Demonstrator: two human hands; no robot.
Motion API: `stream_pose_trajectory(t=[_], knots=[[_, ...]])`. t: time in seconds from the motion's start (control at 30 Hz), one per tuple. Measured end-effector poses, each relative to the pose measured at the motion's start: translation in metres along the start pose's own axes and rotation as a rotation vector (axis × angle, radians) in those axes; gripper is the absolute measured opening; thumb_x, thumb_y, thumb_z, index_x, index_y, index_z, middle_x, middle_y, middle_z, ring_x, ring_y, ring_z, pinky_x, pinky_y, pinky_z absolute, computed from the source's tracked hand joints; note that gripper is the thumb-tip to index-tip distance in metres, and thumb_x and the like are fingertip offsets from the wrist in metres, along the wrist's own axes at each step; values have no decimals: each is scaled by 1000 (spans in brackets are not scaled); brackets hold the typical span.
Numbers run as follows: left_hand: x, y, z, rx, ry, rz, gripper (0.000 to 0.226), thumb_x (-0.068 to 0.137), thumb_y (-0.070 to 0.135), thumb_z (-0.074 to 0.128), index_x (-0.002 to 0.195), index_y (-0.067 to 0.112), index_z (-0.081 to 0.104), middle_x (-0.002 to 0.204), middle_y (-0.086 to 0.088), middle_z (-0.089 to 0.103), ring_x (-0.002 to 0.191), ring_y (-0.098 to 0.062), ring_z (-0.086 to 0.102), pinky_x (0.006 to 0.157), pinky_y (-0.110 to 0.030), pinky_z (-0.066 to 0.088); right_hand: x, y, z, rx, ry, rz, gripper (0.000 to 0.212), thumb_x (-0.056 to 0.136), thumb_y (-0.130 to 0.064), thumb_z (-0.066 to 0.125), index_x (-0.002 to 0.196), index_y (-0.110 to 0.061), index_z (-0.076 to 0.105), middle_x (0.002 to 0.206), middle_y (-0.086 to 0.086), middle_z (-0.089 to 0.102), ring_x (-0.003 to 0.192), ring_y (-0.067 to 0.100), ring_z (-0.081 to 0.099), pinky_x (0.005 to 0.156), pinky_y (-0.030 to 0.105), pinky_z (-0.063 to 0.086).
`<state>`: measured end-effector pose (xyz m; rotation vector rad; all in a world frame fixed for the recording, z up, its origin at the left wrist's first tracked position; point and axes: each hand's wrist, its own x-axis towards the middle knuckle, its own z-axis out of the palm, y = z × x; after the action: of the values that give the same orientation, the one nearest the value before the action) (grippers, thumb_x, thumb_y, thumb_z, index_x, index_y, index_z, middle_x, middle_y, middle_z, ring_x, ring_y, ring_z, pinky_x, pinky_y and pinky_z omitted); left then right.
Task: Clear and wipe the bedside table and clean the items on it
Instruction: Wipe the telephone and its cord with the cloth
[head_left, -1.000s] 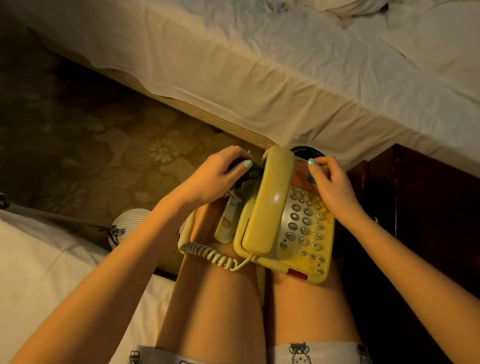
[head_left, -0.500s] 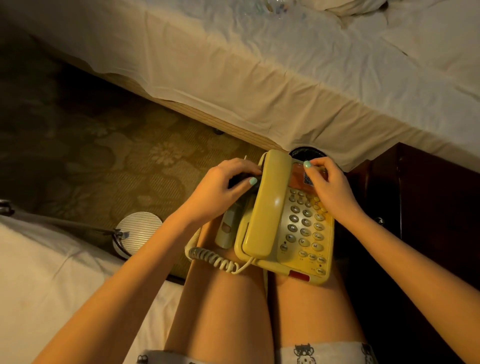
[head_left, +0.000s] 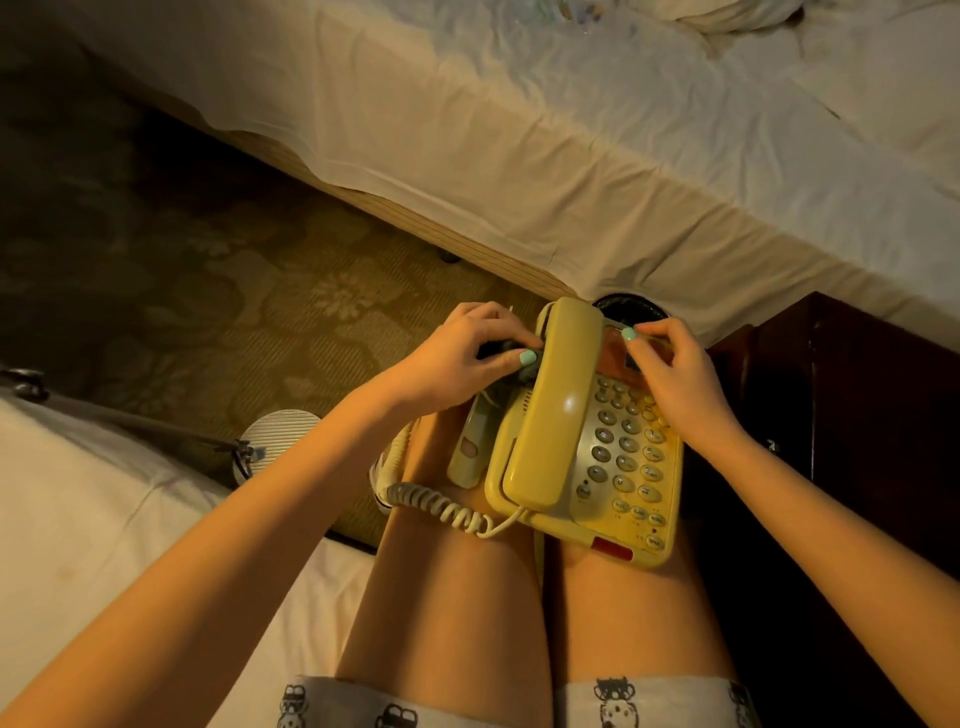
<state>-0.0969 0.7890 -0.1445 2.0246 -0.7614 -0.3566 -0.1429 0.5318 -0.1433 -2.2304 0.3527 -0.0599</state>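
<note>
The phone (head_left: 613, 457) lies across the person's bare thighs, keypad up, with its handset (head_left: 556, 415) seated in the cradle along the left side. The coiled cord (head_left: 436, 501) loops off the near left corner over the left thigh. The left hand (head_left: 467, 358) has its fingers curled round a small dark thing (head_left: 527, 371), held against the handset's far end; what it is cannot be told. The right hand (head_left: 675, 379) grips the phone's far right end, fingers bent over the edge and thumb on the orange panel. A pale slim object (head_left: 470, 447) lies on the left thigh, touching the phone's left side. The dark wooden counter (head_left: 857, 415) stands just to the right. A black round rim (head_left: 631, 310) shows beyond the phone, below the bed (head_left: 571, 156). A striped slipper (head_left: 280, 431) sits on the patterned carpet (head_left: 208, 286).
</note>
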Motion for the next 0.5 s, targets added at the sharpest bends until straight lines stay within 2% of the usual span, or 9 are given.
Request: stream_pose_trajectory(t=[0.17,0.27,0.4,0.47,0.5], knots=[[-12,3,0,24,-22,33,25,98,22,55,119,18,65,111,11,46,116,-4,33,104,-21,18,3,-1,4,-58,1,18,21,93,-32,58,110,-19,55,102,-3,60,85,0,56,65,13,40],[-24,6,3,-10,-27,42,38,92,35,48,120,17,66,116,7,47,119,0,30,105,-19,17,2,0,3,-61,8,20,24,92,-34,59,110,-19,55,106,0,62,92,11,60,74,22,45],[-37,6,9,-10,-48,57,37,91,36,45,118,21,65,126,-8,52,127,-13,35,105,-13,15,0,1,2,-66,17,17,24,91,-36,59,109,-20,55,107,0,62,98,15,60,83,31,49],[-43,5,10,17,-67,78,31,93,42,45,116,30,62,123,-4,51,125,-15,36,106,-11,14,-1,2,1,-65,14,14,22,91,-37,59,106,-22,54,105,-1,62,98,15,61,86,36,51],[-46,4,12,36,-71,90,31,92,47,42,114,34,60,121,0,50,124,-15,38,107,-14,16,-1,2,0,-62,11,13,22,91,-38,60,106,-23,53,104,-1,62,97,16,61,87,38,51]])
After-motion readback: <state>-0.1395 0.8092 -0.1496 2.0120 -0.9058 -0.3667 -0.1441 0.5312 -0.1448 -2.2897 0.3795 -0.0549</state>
